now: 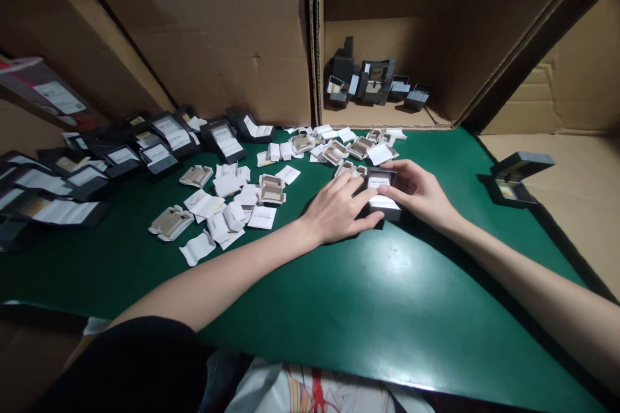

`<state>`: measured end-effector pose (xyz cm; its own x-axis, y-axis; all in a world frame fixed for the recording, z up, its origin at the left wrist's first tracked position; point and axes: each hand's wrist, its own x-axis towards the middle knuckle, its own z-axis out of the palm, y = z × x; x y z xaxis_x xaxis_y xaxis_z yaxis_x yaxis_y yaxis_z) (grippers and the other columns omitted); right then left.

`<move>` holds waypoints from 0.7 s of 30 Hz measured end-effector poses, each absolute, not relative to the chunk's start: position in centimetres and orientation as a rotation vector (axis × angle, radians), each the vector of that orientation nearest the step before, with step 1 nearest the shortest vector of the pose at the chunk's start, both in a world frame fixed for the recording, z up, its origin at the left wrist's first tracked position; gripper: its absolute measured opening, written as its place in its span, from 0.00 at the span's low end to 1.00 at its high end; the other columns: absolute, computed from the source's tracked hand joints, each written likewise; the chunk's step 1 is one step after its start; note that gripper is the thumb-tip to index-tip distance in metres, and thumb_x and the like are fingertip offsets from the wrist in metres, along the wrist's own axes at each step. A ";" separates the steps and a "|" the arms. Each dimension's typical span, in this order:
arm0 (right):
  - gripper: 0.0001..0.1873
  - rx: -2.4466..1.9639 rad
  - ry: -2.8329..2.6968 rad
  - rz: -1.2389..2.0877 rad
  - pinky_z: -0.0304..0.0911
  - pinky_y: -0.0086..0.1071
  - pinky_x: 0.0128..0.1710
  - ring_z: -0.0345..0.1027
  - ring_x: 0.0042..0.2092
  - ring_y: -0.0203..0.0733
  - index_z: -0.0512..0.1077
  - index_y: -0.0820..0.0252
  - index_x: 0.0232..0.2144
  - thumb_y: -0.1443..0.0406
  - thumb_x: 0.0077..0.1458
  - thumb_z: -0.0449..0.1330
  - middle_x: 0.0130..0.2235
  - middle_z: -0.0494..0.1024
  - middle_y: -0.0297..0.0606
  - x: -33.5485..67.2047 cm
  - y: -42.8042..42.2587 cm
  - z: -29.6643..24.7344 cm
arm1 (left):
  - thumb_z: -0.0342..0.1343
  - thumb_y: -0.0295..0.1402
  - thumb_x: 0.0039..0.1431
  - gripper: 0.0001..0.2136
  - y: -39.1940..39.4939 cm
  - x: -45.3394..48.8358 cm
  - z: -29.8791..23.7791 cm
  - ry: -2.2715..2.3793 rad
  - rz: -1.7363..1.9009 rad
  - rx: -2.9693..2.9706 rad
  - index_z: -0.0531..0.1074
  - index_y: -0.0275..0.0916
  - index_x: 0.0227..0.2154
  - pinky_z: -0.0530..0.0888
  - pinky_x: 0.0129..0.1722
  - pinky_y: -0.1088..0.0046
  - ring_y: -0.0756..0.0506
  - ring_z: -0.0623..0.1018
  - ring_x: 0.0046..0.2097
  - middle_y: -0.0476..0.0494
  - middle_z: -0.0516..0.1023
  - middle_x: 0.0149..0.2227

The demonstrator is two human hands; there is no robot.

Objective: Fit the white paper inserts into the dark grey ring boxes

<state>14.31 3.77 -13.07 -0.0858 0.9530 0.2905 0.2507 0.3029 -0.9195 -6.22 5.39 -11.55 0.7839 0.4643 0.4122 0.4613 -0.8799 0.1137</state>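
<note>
A small black hinged box stands on the green table with its lid raised and white printed paper inside. My left hand grips its left side, the thumb low at the front and the index finger over the white paper. My right hand is closed round the right side and the lid, its thumb on the white paper. The fingers partly hide the box. Just beyond and left of my left hand lie white printed papers and grey-brown cardboard inserts.
Many black boxes with white papers crowd the left. Several black boxes sit inside a cardboard carton at the back. One open black box stands at the right on the table edge. Cardboard walls border the green table.
</note>
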 end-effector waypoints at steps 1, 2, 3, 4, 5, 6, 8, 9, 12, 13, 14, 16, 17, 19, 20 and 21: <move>0.24 -1.123 -1.573 0.904 0.70 0.39 0.40 0.73 0.40 0.44 0.68 0.58 0.44 0.55 0.47 0.67 0.41 0.77 0.40 14.4 3.9 -13.0 | 0.43 0.44 0.65 0.21 5.3 -6.2 -11.5 0.780 0.672 2.968 0.69 0.35 0.52 0.70 0.48 0.56 0.37 0.69 0.49 0.35 0.71 0.46; 0.24 -1.114 -1.583 0.926 0.71 0.39 0.41 0.73 0.41 0.44 0.68 0.57 0.44 0.55 0.46 0.67 0.42 0.77 0.41 14.6 4.0 -12.9 | 0.43 0.43 0.65 0.21 5.2 -6.1 -11.5 0.792 0.656 2.977 0.68 0.34 0.52 0.70 0.49 0.56 0.37 0.69 0.49 0.34 0.70 0.47; 0.25 -1.109 -1.593 0.941 0.71 0.40 0.41 0.73 0.42 0.45 0.68 0.57 0.44 0.55 0.46 0.67 0.43 0.77 0.41 14.7 4.1 -12.9 | 0.42 0.42 0.66 0.21 5.2 -6.1 -11.5 0.806 0.642 2.985 0.68 0.34 0.53 0.70 0.49 0.56 0.36 0.68 0.50 0.34 0.70 0.48; 0.25 -1.109 -1.600 0.946 0.71 0.40 0.41 0.73 0.42 0.45 0.68 0.57 0.45 0.55 0.46 0.67 0.43 0.77 0.41 14.8 4.1 -12.9 | 0.42 0.42 0.66 0.21 5.1 -6.1 -11.5 0.818 0.630 2.991 0.67 0.34 0.53 0.70 0.49 0.56 0.36 0.68 0.51 0.34 0.70 0.49; 0.25 -1.113 -1.602 0.944 0.71 0.40 0.41 0.73 0.42 0.45 0.68 0.57 0.45 0.55 0.46 0.67 0.44 0.77 0.41 14.8 4.2 -13.0 | 0.42 0.42 0.66 0.21 5.1 -6.1 -11.6 0.828 0.624 2.992 0.67 0.34 0.54 0.70 0.50 0.56 0.36 0.67 0.52 0.34 0.69 0.49; 0.24 -1.120 -1.600 0.935 0.71 0.40 0.41 0.73 0.42 0.45 0.68 0.58 0.45 0.55 0.47 0.67 0.43 0.77 0.41 14.8 4.1 -13.0 | 0.42 0.42 0.66 0.22 5.1 -6.1 -11.6 0.834 0.623 2.987 0.66 0.35 0.54 0.69 0.50 0.56 0.36 0.67 0.52 0.34 0.69 0.50; 0.24 -1.155 -1.593 0.893 0.71 0.40 0.41 0.73 0.41 0.45 0.68 0.58 0.45 0.55 0.48 0.66 0.43 0.77 0.42 14.7 4.0 -13.1 | 0.42 0.43 0.66 0.21 5.2 -6.2 -11.6 0.831 0.639 2.956 0.66 0.36 0.55 0.68 0.51 0.56 0.36 0.67 0.53 0.35 0.68 0.51; 0.24 -1.183 -1.592 0.863 0.70 0.40 0.41 0.73 0.41 0.45 0.69 0.59 0.46 0.55 0.49 0.65 0.42 0.77 0.42 14.6 3.9 -13.1 | 0.43 0.44 0.66 0.21 5.3 -6.2 -11.6 0.821 0.656 2.928 0.66 0.37 0.54 0.67 0.52 0.55 0.36 0.66 0.53 0.35 0.68 0.51; 0.25 -1.248 -1.608 0.773 0.69 0.40 0.40 0.72 0.40 0.45 0.69 0.59 0.47 0.55 0.49 0.65 0.41 0.78 0.41 14.2 3.4 -13.1 | 0.43 0.46 0.66 0.20 5.7 -6.4 -11.5 0.773 0.741 2.748 0.67 0.37 0.50 0.67 0.52 0.57 0.37 0.67 0.53 0.37 0.69 0.50; 0.24 -1.249 -1.614 0.762 0.69 0.39 0.39 0.72 0.40 0.45 0.69 0.59 0.47 0.55 0.49 0.65 0.41 0.78 0.41 14.0 3.2 -13.0 | 0.43 0.46 0.66 0.19 5.8 -6.5 -11.5 0.771 0.785 2.648 0.67 0.38 0.48 0.68 0.51 0.59 0.39 0.68 0.52 0.38 0.70 0.49; 0.24 -1.243 -1.620 0.761 0.69 0.38 0.38 0.72 0.39 0.45 0.69 0.59 0.47 0.55 0.49 0.65 0.41 0.78 0.41 13.8 3.0 -12.9 | 0.44 0.46 0.66 0.18 6.0 -6.5 -11.5 0.779 0.826 2.537 0.65 0.38 0.48 0.70 0.49 0.62 0.41 0.70 0.50 0.39 0.71 0.48; 0.22 -1.222 -1.640 0.771 0.69 0.36 0.35 0.72 0.38 0.43 0.70 0.58 0.47 0.56 0.51 0.64 0.39 0.78 0.40 13.4 2.7 -12.9 | 0.49 0.42 0.64 0.15 6.2 -6.5 -11.5 0.800 0.878 2.343 0.62 0.39 0.48 0.72 0.45 0.67 0.44 0.73 0.45 0.42 0.72 0.44; 0.21 -1.215 -1.656 0.769 0.68 0.36 0.34 0.72 0.37 0.43 0.70 0.58 0.47 0.56 0.52 0.63 0.39 0.78 0.39 13.2 2.6 -12.9 | 0.51 0.40 0.62 0.16 6.3 -6.6 -11.6 0.799 0.875 2.284 0.61 0.39 0.49 0.72 0.43 0.68 0.45 0.74 0.43 0.43 0.73 0.43; 0.19 -1.215 -1.688 0.738 0.67 0.34 0.34 0.71 0.35 0.41 0.70 0.57 0.47 0.57 0.53 0.62 0.37 0.78 0.38 12.9 2.3 -12.9 | 0.54 0.36 0.60 0.18 6.6 -6.6 -11.6 0.760 0.821 2.240 0.59 0.40 0.51 0.72 0.41 0.69 0.46 0.75 0.42 0.43 0.73 0.44; 0.19 -1.218 -1.699 0.720 0.67 0.34 0.33 0.71 0.35 0.40 0.70 0.57 0.47 0.58 0.54 0.61 0.37 0.78 0.37 12.9 2.3 -12.9 | 0.54 0.35 0.59 0.18 6.7 -6.6 -11.5 0.728 0.785 2.232 0.60 0.40 0.51 0.72 0.41 0.70 0.45 0.75 0.42 0.43 0.73 0.44; 0.19 -1.224 -1.705 0.711 0.67 0.34 0.33 0.71 0.34 0.40 0.70 0.57 0.47 0.58 0.54 0.61 0.36 0.78 0.37 12.8 2.2 -13.0 | 0.55 0.35 0.59 0.18 6.8 -6.6 -11.4 0.698 0.754 2.220 0.61 0.41 0.51 0.72 0.41 0.70 0.45 0.75 0.42 0.43 0.73 0.45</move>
